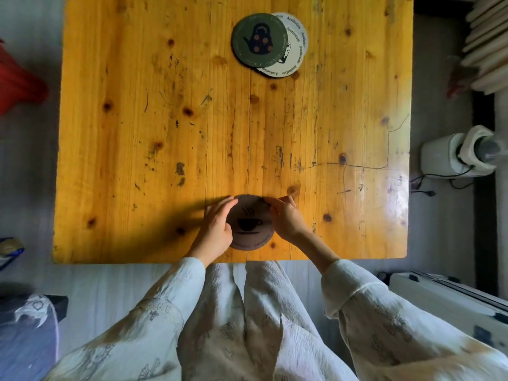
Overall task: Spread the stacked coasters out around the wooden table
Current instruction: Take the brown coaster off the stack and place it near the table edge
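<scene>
A brown round coaster point(249, 224) with a steaming-cup picture lies near the front edge of the yellow wooden table point(137, 119). My left hand point(217, 226) curls round its left rim and my right hand point(287, 218) pinches its upper right rim. At the far side sits a loose stack: a green coaster point(258, 39) with a kettle picture on top, overlapping white printed coasters point(292, 48) that stick out to its right and below.
The table's front edge runs just above my lap. A red object point(19, 81) lies on the floor to the left. A white appliance point(461, 155) with a cord stands to the right, and pale slats point(486, 42) lean at the upper right.
</scene>
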`<state>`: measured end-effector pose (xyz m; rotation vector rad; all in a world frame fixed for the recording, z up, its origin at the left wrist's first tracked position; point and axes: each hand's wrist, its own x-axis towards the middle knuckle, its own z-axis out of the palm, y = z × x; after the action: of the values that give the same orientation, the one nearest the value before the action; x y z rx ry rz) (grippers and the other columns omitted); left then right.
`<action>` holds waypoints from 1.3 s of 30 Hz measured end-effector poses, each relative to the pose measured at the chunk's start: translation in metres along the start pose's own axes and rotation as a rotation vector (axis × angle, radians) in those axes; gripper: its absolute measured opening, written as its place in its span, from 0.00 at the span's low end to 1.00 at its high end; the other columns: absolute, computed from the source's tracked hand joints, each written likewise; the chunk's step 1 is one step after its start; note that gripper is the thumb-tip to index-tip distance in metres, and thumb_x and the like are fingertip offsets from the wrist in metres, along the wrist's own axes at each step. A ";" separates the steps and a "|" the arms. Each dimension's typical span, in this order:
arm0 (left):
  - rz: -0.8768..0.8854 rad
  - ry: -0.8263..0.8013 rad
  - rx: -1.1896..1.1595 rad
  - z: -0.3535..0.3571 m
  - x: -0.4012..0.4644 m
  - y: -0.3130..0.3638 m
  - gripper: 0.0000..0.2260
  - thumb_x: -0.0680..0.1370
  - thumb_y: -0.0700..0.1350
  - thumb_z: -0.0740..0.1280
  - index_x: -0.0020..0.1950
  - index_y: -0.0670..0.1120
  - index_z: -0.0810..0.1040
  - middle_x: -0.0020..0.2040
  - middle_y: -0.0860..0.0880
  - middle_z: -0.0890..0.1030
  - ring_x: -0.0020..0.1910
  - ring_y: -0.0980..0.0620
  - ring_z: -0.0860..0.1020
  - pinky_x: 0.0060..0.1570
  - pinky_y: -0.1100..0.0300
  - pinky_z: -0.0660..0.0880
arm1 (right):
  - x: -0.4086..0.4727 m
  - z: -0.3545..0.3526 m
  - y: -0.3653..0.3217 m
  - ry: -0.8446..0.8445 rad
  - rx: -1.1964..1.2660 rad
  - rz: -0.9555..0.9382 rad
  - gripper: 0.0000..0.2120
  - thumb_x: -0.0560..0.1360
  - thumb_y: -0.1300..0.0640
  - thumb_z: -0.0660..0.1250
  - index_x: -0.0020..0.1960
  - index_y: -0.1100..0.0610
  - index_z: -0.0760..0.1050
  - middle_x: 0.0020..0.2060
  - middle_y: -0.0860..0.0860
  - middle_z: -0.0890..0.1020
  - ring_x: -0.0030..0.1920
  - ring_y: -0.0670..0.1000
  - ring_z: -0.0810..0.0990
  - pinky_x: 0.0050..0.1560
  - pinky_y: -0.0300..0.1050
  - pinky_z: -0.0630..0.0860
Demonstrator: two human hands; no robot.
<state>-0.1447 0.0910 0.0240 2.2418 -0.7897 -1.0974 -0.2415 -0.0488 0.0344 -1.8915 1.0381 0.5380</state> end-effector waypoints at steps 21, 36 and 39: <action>0.016 -0.025 0.030 0.005 -0.014 -0.013 0.27 0.72 0.26 0.53 0.68 0.45 0.65 0.72 0.49 0.64 0.72 0.51 0.57 0.61 0.76 0.42 | -0.011 0.008 0.002 -0.017 0.073 0.056 0.18 0.79 0.64 0.51 0.64 0.60 0.71 0.60 0.63 0.71 0.62 0.61 0.70 0.58 0.45 0.69; 0.029 -0.004 0.044 -0.012 0.008 -0.006 0.21 0.76 0.34 0.55 0.67 0.47 0.65 0.68 0.47 0.69 0.68 0.49 0.64 0.67 0.58 0.61 | -0.006 -0.012 -0.005 0.017 -0.063 -0.070 0.15 0.79 0.62 0.54 0.57 0.63 0.77 0.55 0.66 0.79 0.56 0.65 0.75 0.54 0.57 0.74; 0.059 0.013 0.092 -0.022 0.025 0.001 0.20 0.76 0.34 0.56 0.67 0.47 0.66 0.68 0.46 0.69 0.69 0.47 0.63 0.69 0.54 0.61 | 0.006 -0.027 -0.009 0.083 -0.089 -0.099 0.15 0.79 0.64 0.54 0.58 0.65 0.76 0.55 0.66 0.79 0.56 0.65 0.75 0.53 0.58 0.75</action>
<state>-0.1144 0.0776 0.0238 2.2833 -0.9123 -1.0379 -0.2323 -0.0722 0.0484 -2.0472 0.9814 0.4581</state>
